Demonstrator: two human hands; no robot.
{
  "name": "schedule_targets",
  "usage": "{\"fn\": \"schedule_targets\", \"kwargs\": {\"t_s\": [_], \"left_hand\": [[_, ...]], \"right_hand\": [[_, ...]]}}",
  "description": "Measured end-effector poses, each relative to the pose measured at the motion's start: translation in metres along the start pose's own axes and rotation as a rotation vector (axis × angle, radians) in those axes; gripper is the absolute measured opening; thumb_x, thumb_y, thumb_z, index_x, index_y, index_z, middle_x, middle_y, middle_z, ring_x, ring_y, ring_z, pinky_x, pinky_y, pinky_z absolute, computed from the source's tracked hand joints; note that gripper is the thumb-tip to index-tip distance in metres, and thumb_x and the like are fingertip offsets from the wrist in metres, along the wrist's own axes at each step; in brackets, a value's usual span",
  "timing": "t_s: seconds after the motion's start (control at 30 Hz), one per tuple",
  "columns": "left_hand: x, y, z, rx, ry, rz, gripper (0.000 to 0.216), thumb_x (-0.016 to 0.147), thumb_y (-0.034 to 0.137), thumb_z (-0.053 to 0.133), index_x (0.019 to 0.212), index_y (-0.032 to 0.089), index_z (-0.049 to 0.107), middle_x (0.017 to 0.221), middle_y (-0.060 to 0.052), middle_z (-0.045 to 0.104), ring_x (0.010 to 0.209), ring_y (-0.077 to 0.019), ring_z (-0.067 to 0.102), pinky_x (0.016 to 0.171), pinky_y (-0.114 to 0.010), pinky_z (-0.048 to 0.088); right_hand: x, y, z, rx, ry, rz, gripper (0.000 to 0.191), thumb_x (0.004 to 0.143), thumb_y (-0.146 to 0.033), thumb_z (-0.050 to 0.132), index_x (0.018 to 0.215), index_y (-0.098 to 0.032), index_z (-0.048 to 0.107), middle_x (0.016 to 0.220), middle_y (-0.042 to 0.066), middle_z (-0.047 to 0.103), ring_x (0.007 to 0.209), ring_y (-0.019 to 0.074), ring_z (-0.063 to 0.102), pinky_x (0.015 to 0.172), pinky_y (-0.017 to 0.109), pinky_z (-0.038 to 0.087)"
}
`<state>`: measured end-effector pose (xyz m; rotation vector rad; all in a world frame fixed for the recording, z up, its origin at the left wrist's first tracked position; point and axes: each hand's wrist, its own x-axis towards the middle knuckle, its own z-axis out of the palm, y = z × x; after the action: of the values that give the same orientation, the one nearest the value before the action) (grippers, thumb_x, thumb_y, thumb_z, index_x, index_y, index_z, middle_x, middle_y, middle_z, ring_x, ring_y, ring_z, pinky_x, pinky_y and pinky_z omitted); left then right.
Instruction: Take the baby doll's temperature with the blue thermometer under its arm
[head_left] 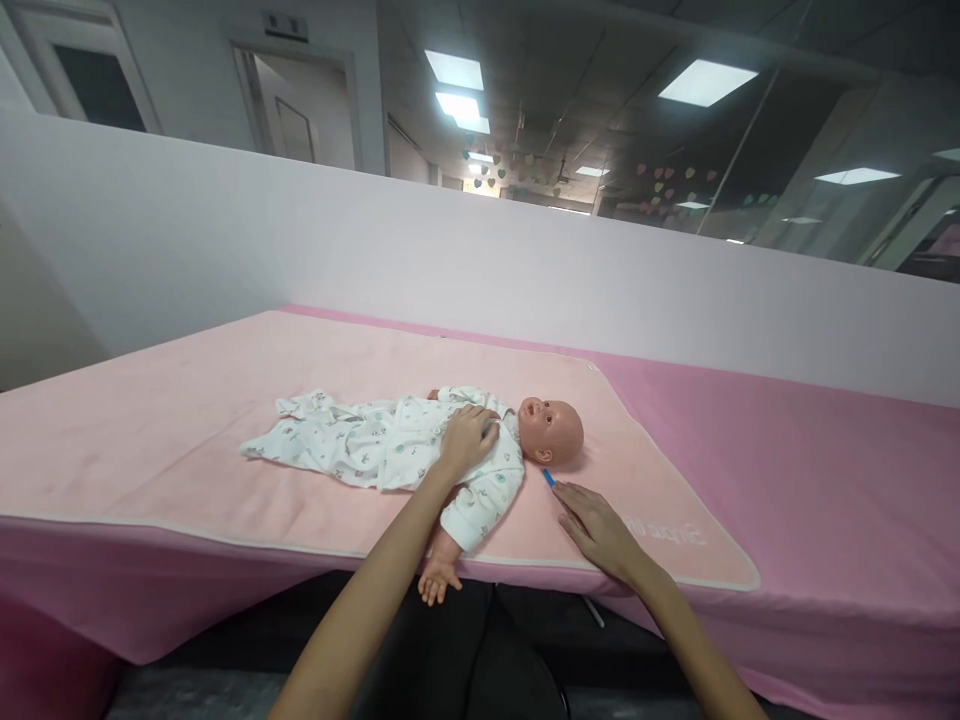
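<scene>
we see a pink sheet (pixel 810 460) spreading beyond the fingers of our right hand (pixel 604 530), and a paler blanket (pixel 187 410) right under them. on it the doll (pixel 409 440) lies beneath the fingers of our left hand (pixel 469 438), loosely bent; we cannot tell whether they pinch anything. our right fingers, narrow together, touch a blue stick (pixel 548 477); whether they grip or only press it, we cannot tell.
</scene>
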<state>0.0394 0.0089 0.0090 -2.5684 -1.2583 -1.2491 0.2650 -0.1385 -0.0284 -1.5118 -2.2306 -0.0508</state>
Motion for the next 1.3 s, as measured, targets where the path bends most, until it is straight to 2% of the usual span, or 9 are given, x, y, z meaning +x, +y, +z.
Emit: {"fn": "schedule_targets", "kwargs": {"t_s": [0.07, 0.17, 0.27, 0.33, 0.43, 0.5, 0.63, 0.9, 1.3], "left_hand": [[0.0, 0.0, -0.001, 0.0, 0.001, 0.006, 0.016, 0.08, 0.023, 0.043, 0.088, 0.021, 0.057, 0.093, -0.003, 0.061, 0.09, -0.0207, 0.051, 0.081, -0.035, 0.036], [0.0, 0.001, -0.002, 0.004, 0.002, 0.03, 0.014, 0.08, 0.021, 0.043, 0.086, 0.021, 0.055, 0.091, -0.003, 0.061, 0.09, -0.0199, 0.051, 0.085, -0.036, 0.033], [0.0, 0.0, -0.003, -0.002, 0.018, 0.063, 0.013, 0.08, 0.019, 0.042, 0.084, 0.02, 0.054, 0.088, -0.002, 0.06, 0.09, -0.0189, 0.05, 0.093, -0.039, 0.027], [0.0, -0.001, -0.002, 0.003, 0.027, 0.066, 0.012, 0.08, 0.018, 0.041, 0.084, 0.02, 0.053, 0.086, -0.003, 0.06, 0.089, -0.0187, 0.05, 0.093, -0.039, 0.026], [-0.001, -0.004, 0.0, 0.022, 0.028, 0.071, 0.015, 0.08, 0.017, 0.039, 0.087, 0.018, 0.052, 0.086, -0.004, 0.059, 0.089, -0.0193, 0.049, 0.093, -0.039, 0.026], [-0.001, -0.006, 0.001, 0.026, 0.031, 0.071, 0.018, 0.08, 0.016, 0.037, 0.088, 0.019, 0.052, 0.088, -0.004, 0.059, 0.09, -0.0195, 0.049, 0.092, -0.039, 0.026], [-0.002, -0.007, 0.003, 0.013, 0.028, 0.041, 0.018, 0.081, 0.015, 0.036, 0.084, 0.02, 0.053, 0.085, -0.002, 0.06, 0.087, -0.0185, 0.05, 0.09, -0.038, 0.028], [-0.002, -0.01, 0.007, -0.102, 0.054, -0.074, 0.019, 0.084, 0.019, 0.037, 0.089, 0.02, 0.055, 0.087, 0.0, 0.063, 0.084, -0.0167, 0.053, 0.08, -0.034, 0.033], [0.003, -0.012, 0.005, -0.248, 0.055, -0.181, 0.025, 0.084, 0.025, 0.039, 0.093, 0.022, 0.061, 0.086, -0.001, 0.065, 0.083, -0.0181, 0.056, 0.079, -0.033, 0.037]], "right_hand": [[0.003, -0.006, 0.002, -0.021, 0.068, 0.009, 0.036, 0.086, -0.027, 0.038, 0.118, -0.017, 0.053, 0.118, 0.01, 0.057, 0.11, 0.0231, 0.051, 0.093, 0.044, 0.042], [0.025, -0.029, 0.005, 0.041, 0.26, -0.016, 0.033, 0.086, -0.021, 0.036, 0.112, -0.016, 0.056, 0.108, 0.01, 0.062, 0.103, 0.021, 0.055, 0.09, 0.04, 0.044], [0.073, -0.056, 0.012, 0.182, 0.432, -0.074, 0.033, 0.084, -0.015, 0.034, 0.109, -0.016, 0.056, 0.105, 0.009, 0.062, 0.103, 0.0186, 0.054, 0.092, 0.036, 0.043], [0.112, -0.067, 0.022, 0.281, 0.519, -0.039, 0.036, 0.083, -0.013, 0.032, 0.109, -0.016, 0.055, 0.108, 0.009, 0.061, 0.105, 0.018, 0.053, 0.093, 0.035, 0.041], [0.16, -0.071, 0.042, 0.393, 0.567, 0.039, 0.037, 0.077, -0.01, 0.033, 0.105, -0.014, 0.057, 0.105, 0.01, 0.062, 0.101, 0.0188, 0.055, 0.091, 0.034, 0.042], [0.175, -0.067, 0.054, 0.456, 0.578, 0.056, 0.038, 0.073, -0.008, 0.035, 0.102, -0.014, 0.059, 0.1, 0.008, 0.063, 0.095, 0.019, 0.057, 0.088, 0.033, 0.044], [0.172, -0.059, 0.066, 0.505, 0.617, 0.043, 0.041, 0.068, -0.006, 0.037, 0.102, -0.015, 0.059, 0.098, 0.007, 0.064, 0.091, 0.0188, 0.059, 0.084, 0.03, 0.047], [0.169, -0.057, 0.07, 0.475, 0.624, 0.004, 0.054, 0.06, -0.001, 0.035, 0.107, -0.017, 0.057, 0.106, 0.007, 0.062, 0.099, 0.019, 0.055, 0.09, 0.035, 0.044], [0.169, -0.059, 0.068, 0.413, 0.689, -0.037, 0.041, 0.071, -0.003, 0.035, 0.103, -0.016, 0.058, 0.103, 0.008, 0.063, 0.098, 0.0182, 0.056, 0.09, 0.035, 0.044]]}}
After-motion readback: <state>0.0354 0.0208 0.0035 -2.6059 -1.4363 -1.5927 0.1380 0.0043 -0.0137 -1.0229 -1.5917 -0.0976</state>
